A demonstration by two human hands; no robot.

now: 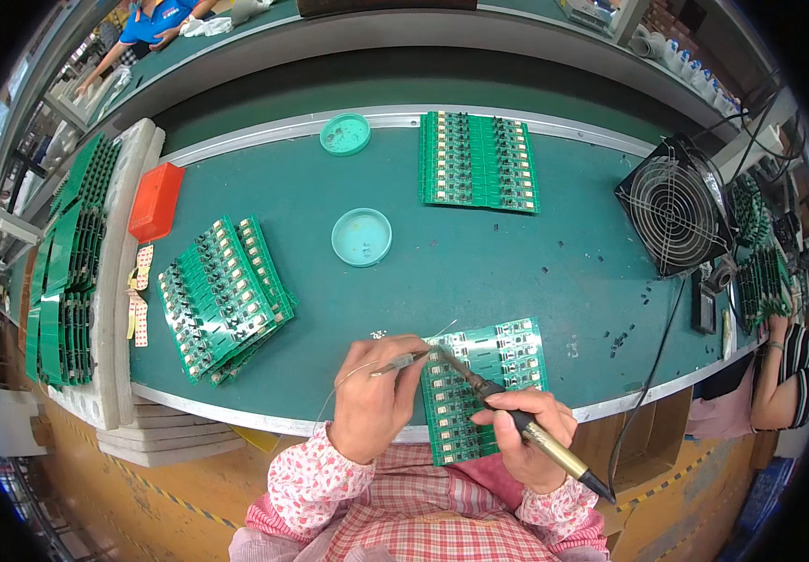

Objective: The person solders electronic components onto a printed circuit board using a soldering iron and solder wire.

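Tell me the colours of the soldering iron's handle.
The handle is black and gold; see the head view.

The circuit board (465,405) was green with pale squares, and the soldering iron (559,452) had black and gold colours. The sleeves (315,478) were white with pink flowers, the apron (423,525) had red and pale checks, and the box (156,203) was orange-red
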